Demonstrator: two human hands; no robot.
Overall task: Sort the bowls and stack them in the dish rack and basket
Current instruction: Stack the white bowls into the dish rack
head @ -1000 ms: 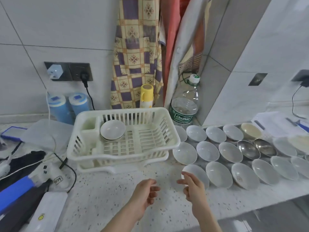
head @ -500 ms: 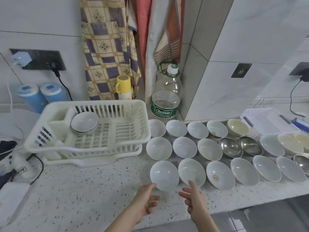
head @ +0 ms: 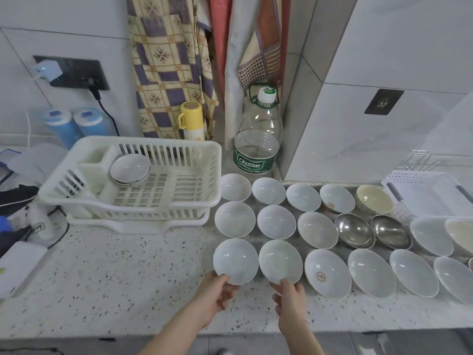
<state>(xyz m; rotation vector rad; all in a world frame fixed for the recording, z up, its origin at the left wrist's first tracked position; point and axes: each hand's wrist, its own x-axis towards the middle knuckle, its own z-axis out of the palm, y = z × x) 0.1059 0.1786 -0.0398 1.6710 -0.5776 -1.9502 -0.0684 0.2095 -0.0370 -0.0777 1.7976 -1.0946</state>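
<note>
Left hand [head: 216,290] pinching near rim of white bowl [head: 235,261], right hand [head: 289,295] pinching rim of next bowl [head: 280,261], more bowls beyond and rightward, dish rack [head: 143,198] ahead-left holding stacked bowls [head: 129,168], basket [head: 425,193] far right

Dish rack [head: 133,190] on countertop [head: 115,272], stacked bowls [head: 129,168] in it; three bowl rows [head: 317,233] right of rack; water bottle [head: 257,139] behind rows.

A single head-worn wide-angle view looks forward and steeply down, close over the speckled stone countertop [head: 107,272]. It faces the tiled wall corner [head: 302,80] behind.
</note>
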